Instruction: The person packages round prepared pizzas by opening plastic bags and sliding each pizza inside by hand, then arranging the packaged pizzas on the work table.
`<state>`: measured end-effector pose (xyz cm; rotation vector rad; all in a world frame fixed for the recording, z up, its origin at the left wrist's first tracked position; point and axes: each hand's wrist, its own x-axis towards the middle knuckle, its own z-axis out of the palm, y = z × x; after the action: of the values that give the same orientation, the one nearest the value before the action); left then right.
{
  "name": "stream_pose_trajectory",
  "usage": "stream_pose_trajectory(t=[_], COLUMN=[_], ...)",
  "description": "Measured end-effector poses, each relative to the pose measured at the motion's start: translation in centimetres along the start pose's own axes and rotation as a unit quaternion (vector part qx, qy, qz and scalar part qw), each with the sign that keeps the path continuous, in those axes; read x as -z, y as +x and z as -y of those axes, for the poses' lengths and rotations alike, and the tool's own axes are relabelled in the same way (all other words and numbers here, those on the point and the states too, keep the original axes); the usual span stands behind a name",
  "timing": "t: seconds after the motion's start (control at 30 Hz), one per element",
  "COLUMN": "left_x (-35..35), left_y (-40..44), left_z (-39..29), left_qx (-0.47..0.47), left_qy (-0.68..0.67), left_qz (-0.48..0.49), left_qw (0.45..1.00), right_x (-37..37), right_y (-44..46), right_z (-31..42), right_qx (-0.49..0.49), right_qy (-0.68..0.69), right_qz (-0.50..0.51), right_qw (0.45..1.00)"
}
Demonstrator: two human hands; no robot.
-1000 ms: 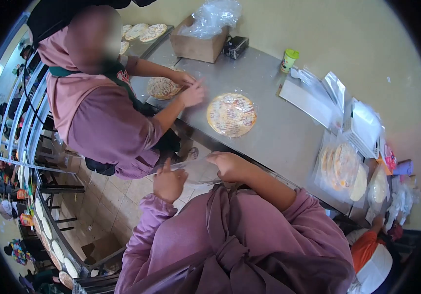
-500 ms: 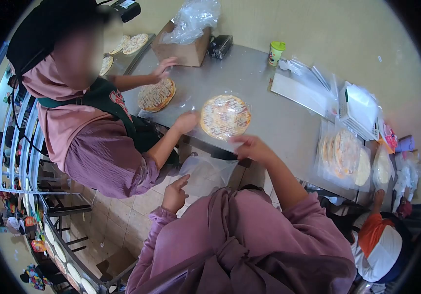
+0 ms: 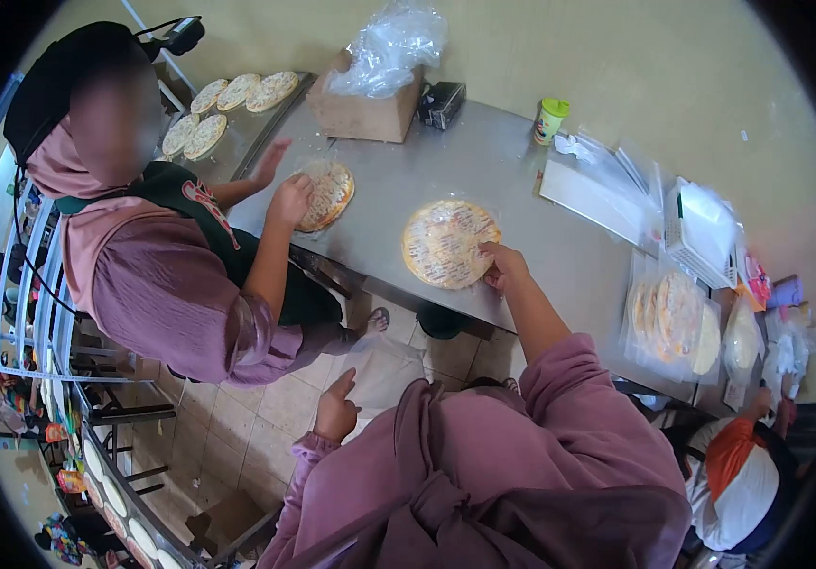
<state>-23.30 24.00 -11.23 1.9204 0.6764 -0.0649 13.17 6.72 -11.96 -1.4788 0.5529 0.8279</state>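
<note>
A pizza in clear plastic (image 3: pixel 448 242) lies near the front edge of the steel table. My right hand (image 3: pixel 505 268) is at its right edge, with the fingers closed on the rim or its plastic. Low by my body, my left hand (image 3: pixel 337 408) holds a clear plastic bag (image 3: pixel 384 372), thumb pointing up. The bag hangs over the floor in front of me. Left of my pizza, a second pizza (image 3: pixel 329 194) lies under the hands of a co-worker (image 3: pixel 166 256).
At the back stand a cardboard box (image 3: pixel 370 112) with plastic in it and a green-lidded cup (image 3: pixel 550 121). Bagged pizzas (image 3: pixel 664 313) and a white basket (image 3: pixel 702 237) are at the right. More pizzas (image 3: pixel 237 92) lie on the far left table. Another person (image 3: pixel 740 479) is at lower right.
My right hand has moved from the pizza's front edge onto its right edge. The co-worker's near hand has moved left, away from my pizza to the other one. My left hand still holds the bag.
</note>
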Motion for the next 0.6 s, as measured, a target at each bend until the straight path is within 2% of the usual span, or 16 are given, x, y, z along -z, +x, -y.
stream_pose_trajectory(t=[0.07,0.1,0.17,0.2,0.27,0.33,0.4,0.47,0.6], left_x=[0.2,0.2,0.3,0.5,0.7,0.9,1.4,1.9,3.0], left_y=[-0.3,-0.4,-0.6,-0.7,-1.0,-1.3,-1.6,-1.6,-1.9], left_z=[0.3,0.2,0.1,-0.1,-0.8,-2.0,-2.2,-3.6,-7.8], left_qx=[0.006,0.013,0.019,0.019,0.017,0.076,0.069,0.063,0.077], left_qy=[0.023,0.009,-0.002,-0.002,0.0,-0.077,-0.074,-0.071,-0.131], left_qz=[0.022,0.018,0.015,0.011,0.009,-0.016,-0.011,-0.006,-0.004], left_qw=[0.999,1.0,1.0,1.0,1.0,0.994,0.995,0.996,0.988], right_x=[-0.6,-0.9,-1.6,-1.8,-2.3,-2.6,-2.6,-2.7,-1.3], right_y=[1.4,2.3,3.7,3.6,3.3,4.3,4.7,3.7,2.3], right_z=[-0.5,-0.9,-1.8,-1.9,-2.0,-2.8,-3.2,-3.2,-3.2], right_qx=[0.018,0.019,0.059,0.059,0.051,0.06,0.071,0.041,0.05], right_qy=[0.137,0.138,0.247,0.25,0.338,0.339,0.341,0.352,0.345], right_qz=[0.064,0.064,0.147,0.147,0.199,0.233,0.263,0.304,0.321], right_qw=[0.988,0.988,0.956,0.955,0.918,0.91,0.9,0.884,0.881])
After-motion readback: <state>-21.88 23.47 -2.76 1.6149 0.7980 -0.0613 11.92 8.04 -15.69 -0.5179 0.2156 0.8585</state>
